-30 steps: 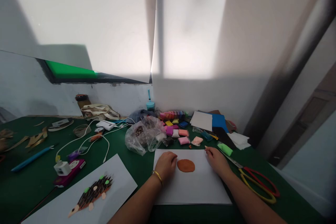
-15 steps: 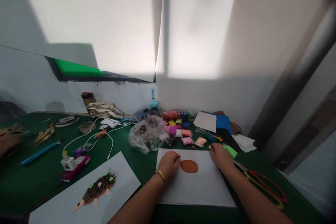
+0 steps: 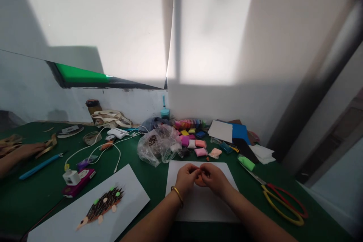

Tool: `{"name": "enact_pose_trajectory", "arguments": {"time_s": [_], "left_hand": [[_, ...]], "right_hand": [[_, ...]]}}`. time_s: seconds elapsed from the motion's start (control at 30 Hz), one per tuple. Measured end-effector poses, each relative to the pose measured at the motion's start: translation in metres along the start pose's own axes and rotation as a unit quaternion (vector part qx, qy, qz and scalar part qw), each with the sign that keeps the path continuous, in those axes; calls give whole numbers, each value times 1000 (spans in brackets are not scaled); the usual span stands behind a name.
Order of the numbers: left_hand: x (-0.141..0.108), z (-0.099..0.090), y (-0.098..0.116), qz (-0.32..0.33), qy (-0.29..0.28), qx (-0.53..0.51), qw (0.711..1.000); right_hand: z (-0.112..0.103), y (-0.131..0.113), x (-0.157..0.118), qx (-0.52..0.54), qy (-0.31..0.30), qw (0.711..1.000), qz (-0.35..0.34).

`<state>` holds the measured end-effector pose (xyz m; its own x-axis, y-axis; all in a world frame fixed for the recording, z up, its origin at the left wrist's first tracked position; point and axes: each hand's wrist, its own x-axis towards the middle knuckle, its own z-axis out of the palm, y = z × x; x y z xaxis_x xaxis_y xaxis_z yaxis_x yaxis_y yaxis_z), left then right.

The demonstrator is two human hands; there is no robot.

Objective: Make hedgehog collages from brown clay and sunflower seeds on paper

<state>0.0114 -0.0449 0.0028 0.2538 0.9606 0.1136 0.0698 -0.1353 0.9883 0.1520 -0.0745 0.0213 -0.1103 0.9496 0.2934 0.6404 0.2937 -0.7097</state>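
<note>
My left hand, with a gold bangle at the wrist, and my right hand meet over a white sheet of paper. Their fingers are closed in a pinch, tip to tip, and what they pinch is hidden. Just beneath the fingertips lies a flat brown clay oval on the paper, partly covered by both hands. To the left, a second sheet bears a hedgehog picture with dark spines and green and peach dots.
Scissors lie open at the right beside a green clay pack. Several coloured clay packs and a plastic bag sit behind the paper. A power bank with white cables is at left. Another person's hand reaches in far left.
My right hand has moved left from the paper's far right edge, where it pinched a small pale piece, to meet my left hand over the brown oval. The other person's hand has moved right.
</note>
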Motion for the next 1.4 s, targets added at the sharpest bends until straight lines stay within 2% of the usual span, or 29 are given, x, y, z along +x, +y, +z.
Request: {"name": "enact_pose_trajectory", "arguments": {"time_s": [0.17,0.43,0.57,0.7,0.77,0.87,0.97,1.1,1.2,1.3,1.4], "left_hand": [[-1,-5,-4,-1,26,-6,1000],[-5,-2,-6,5,18,-13,1000],[-6,-2,-6,36,37,74,996],[-11,-6,-5,88,45,206,974],[-11,-8,-3,106,49,222,968],[-7,-13,3,92,61,148,983],[0,-20,7,48,48,59,996],[7,-28,0,-20,34,-10,999],[8,-30,-10,-11,40,-49,998],[6,-28,-15,3,50,-80,996],[5,-27,-15,-14,54,-94,994]], "right_hand": [[5,0,-2,-44,8,999,-6],[2,-3,-3,-80,5,996,-36],[7,1,-4,-75,23,997,-10],[10,4,-5,-85,-2,996,-22],[6,7,-3,-75,7,997,-25],[-7,18,4,-22,67,997,-2],[-23,39,13,21,118,992,43],[-35,74,16,-54,114,988,87],[-35,91,13,-115,106,982,106],[-33,98,10,-156,86,978,108],[-32,99,10,-184,88,974,100]]}}
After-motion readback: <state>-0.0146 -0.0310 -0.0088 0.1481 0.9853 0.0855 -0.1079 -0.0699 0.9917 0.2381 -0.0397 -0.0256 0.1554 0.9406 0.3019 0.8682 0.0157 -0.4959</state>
